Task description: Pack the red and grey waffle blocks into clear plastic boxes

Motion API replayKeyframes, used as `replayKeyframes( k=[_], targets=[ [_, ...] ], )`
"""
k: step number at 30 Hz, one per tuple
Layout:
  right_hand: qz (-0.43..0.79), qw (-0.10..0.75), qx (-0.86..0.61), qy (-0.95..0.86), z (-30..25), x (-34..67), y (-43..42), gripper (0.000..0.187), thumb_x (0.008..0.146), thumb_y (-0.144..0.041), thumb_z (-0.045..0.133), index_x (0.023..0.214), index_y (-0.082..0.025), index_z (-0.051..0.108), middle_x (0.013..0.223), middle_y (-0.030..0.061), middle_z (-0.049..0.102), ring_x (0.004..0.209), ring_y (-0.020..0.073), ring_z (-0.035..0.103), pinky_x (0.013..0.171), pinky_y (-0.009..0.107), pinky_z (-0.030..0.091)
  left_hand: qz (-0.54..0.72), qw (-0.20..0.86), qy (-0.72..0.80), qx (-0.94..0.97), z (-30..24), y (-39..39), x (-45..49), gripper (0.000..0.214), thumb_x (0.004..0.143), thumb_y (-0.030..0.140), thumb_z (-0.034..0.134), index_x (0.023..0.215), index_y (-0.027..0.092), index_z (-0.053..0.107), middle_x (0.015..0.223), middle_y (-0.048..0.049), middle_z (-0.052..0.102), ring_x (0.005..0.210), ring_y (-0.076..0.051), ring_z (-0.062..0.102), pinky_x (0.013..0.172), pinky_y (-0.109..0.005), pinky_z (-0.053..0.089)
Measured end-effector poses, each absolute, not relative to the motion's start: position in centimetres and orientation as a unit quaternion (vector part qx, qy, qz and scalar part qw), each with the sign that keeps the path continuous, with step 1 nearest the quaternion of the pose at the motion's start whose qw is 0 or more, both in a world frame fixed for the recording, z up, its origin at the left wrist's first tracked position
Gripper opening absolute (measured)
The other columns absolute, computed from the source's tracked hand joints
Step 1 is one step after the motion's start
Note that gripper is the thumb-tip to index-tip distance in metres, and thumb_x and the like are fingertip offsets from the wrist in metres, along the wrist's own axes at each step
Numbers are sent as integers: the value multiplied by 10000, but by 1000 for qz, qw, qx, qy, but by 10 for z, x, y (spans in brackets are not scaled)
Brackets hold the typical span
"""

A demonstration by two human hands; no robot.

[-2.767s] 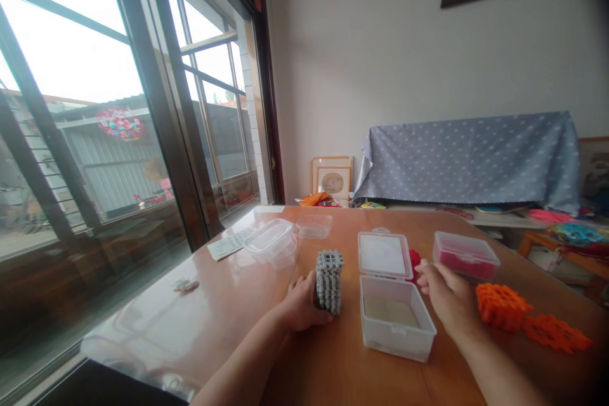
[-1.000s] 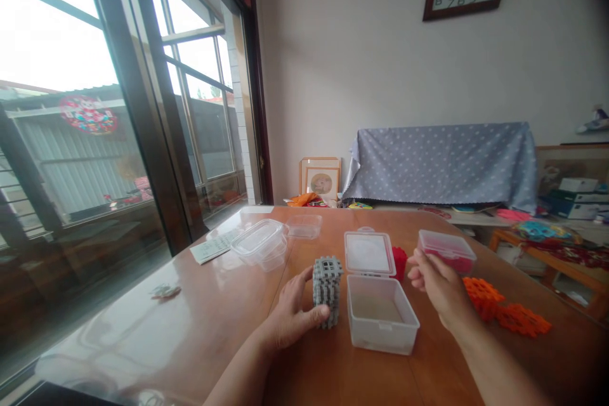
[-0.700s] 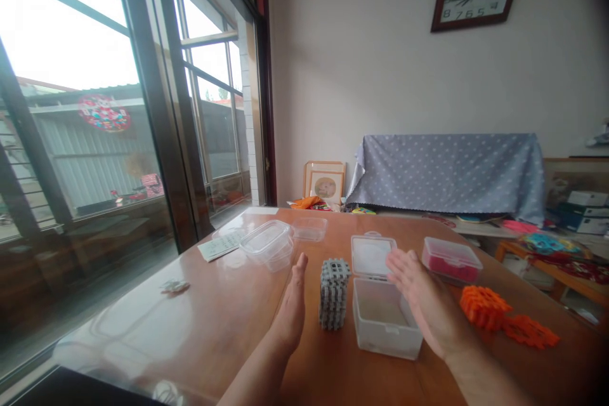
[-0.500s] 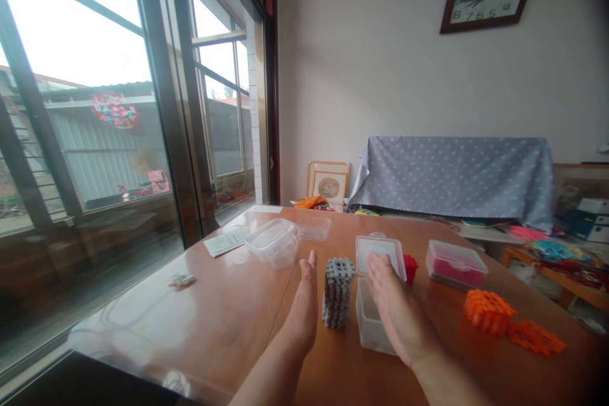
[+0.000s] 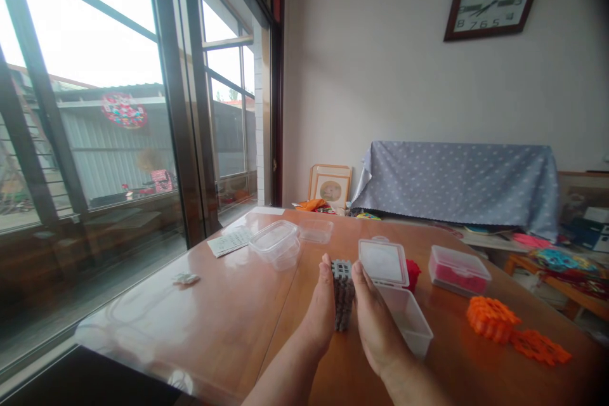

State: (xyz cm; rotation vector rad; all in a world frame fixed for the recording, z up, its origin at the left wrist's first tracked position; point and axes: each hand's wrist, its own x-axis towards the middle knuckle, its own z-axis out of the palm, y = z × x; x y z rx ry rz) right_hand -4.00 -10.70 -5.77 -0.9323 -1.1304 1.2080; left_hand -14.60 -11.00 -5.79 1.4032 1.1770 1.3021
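Stack of grey pieces [image 5: 343, 298] upright between both hands [image 5: 322, 304] [image 5: 375, 320]

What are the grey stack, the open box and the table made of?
The grey stack looks like dull plastic: even grey, with neat notched edges. The open box seems to be smooth plastic, because its walls look milky and half see-through. The table might be varnished wood: it's brown and shows bright reflections, but could be wood-look.
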Motion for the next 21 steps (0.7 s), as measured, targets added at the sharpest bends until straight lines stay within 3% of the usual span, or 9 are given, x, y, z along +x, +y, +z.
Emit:
replayKeyframes(
  k=[5,15,21],
  targets=[
    [523,583,-398,-478,-57,-42,-108,779,927,-693,526,1565,-261,403,1682,-44,230,1581,229,137,1312,415,80,554,442,460,535,-56,-111,-145,880,956,778,67,1647,238,139,1697,41,70,1575,-237,43,1303,-448,103],
    [486,626,-394,-465,-50,-17,-107,688,917,-672,562,1470,-262,554,1606,14,430,1535,262,301,1288,454,208,638,482,416,432,-77,-93,-156,887,947,797,229,1616,218,286,1696,-18,184,1581,-235,91,1303,-416,54],
    [475,574,-397,-536,-24,18,-98,626,764,-604,782,1255,-219,727,1399,108,658,1376,338,534,1193,493,382,724,403,425,364,-91,-73,-166,827,957,775,312,1428,142,561,1531,-168,512,1459,-302,432,1248,-470,284]
  ],
)
